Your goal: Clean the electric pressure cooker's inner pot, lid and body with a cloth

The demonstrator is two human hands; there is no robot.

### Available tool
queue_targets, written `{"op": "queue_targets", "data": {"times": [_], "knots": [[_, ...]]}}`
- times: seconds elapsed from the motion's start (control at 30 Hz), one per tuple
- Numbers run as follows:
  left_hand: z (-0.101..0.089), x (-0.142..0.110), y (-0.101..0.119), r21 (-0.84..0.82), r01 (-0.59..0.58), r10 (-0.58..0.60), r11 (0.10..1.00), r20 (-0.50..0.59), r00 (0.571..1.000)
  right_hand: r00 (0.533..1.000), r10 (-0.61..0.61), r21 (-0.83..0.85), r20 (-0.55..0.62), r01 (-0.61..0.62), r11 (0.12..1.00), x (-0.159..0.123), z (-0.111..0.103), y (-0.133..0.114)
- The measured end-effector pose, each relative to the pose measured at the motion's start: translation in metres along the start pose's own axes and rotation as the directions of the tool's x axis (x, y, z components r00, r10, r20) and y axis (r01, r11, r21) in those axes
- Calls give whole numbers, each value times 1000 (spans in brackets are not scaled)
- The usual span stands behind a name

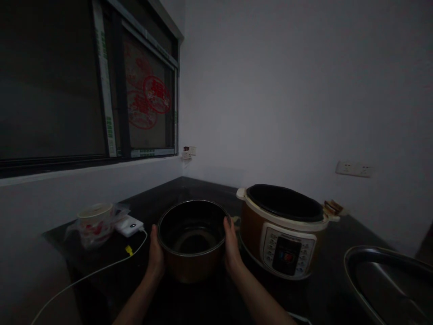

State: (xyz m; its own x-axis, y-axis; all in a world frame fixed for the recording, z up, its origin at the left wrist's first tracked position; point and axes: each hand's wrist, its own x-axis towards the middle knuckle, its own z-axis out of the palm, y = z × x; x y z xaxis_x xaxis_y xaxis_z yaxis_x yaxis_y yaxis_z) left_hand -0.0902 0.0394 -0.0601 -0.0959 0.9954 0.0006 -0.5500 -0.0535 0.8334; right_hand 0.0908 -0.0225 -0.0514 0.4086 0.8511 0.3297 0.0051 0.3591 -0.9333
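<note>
Inner pot point(191, 266) is between my two hands, over dark surface point(162, 187). My left hand point(156, 255) presses one side of pot, my right hand point(232, 246) presses other side, so both hands hold it. Pot opening faces up. Cooker point(287, 234) stands open, just beside my right hand. Steel lid point(392, 280) lies farther right.

A bagged cup point(96, 225) stands beside a white device point(128, 226)
</note>
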Motion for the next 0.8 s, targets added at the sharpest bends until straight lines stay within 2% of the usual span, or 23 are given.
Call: {"op": "queue_targets", "data": {"times": [0.07, 0.17, 0.23, 0.33, 0.43, 0.57, 0.63, 0.7, 0.73, 0.8], "knots": [[3, -4, 17, -21, -23, 23, 1000, -21, 1000, 1000, 1, 28, -30, -1, 1000, -7, 7, -19], [19, -17, 55, -123, -99, 92, 987, -55, 994, 997, -61, 104, -39, 65, 992, -17, 15, -62], [37, -31, 82, -224, -177, 175, 958, -31, 984, 989, -147, 162, -33, 151, 975, -22, 16, -98], [71, -53, 110, -309, -261, 290, 915, 52, 956, 948, -309, 129, -80, 317, 940, -25, 2, -152], [116, -71, 119, -362, -279, 379, 890, 245, 892, 886, -453, 61, -101, 460, 886, -23, -29, -200], [183, -82, 117, -418, -285, 474, 863, 470, 745, 823, -556, -11, -115, 558, 829, -14, -83, -249], [214, -81, 118, -363, -318, 479, 876, 581, 657, 808, -570, -57, -150, 568, 821, -7, -110, -268], [242, -76, 118, -208, -350, 386, 913, 718, 579, 808, -551, -162, -210, 527, 834, 2, -133, -284], [254, -73, 117, -98, -366, 303, 925, 773, 558, 810, -534, -222, -240, 490, 843, 7, -143, -291], [277, -65, 114, 55, -371, 177, 927, 809, 561, 818, -494, -323, -296, 401, 857, 19, -162, -301]]}}
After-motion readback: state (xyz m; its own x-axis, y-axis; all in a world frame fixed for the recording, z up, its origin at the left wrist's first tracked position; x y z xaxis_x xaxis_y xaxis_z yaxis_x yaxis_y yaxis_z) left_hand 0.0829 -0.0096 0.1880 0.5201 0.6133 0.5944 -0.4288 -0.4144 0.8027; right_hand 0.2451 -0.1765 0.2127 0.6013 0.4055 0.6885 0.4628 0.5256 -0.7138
